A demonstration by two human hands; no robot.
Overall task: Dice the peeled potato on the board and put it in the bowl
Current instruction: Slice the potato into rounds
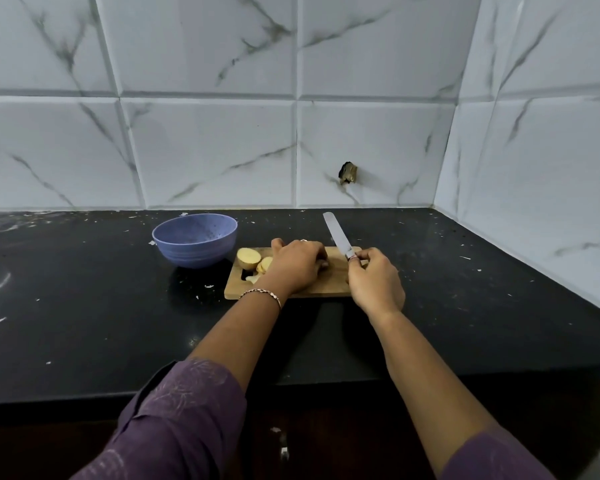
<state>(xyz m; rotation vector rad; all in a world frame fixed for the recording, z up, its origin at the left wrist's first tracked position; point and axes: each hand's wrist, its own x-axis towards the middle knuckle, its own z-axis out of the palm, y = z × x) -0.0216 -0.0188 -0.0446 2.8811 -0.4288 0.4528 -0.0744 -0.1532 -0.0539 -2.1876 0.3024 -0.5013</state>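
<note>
The black speckled stone countertop (pixel 84 306) carried a rectangular wooden cutting board (pixel 329 282) beneath both sets of fingers. A round lilac-blue plastic bowl (pixel 194 251) stood left of the left fingers, just off the board. The left hand (pixel 297 265) lay palm-down on the board, its fingers bent over a hidden spot; whether they held anything could not be told. The right hand (pixel 374 282) gripped the handle of a steel-bladed knife (pixel 338 237), whose blade slanted up and away from those fingers. A pale peeled potato half (pixel 248 257) and thin potato slices (pixel 265 264) lay on the board left of the left fingers.

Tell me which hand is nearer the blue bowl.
Left. The left hand is over the board just right of the bowl; the right hand, holding the knife, is farther right.
</note>
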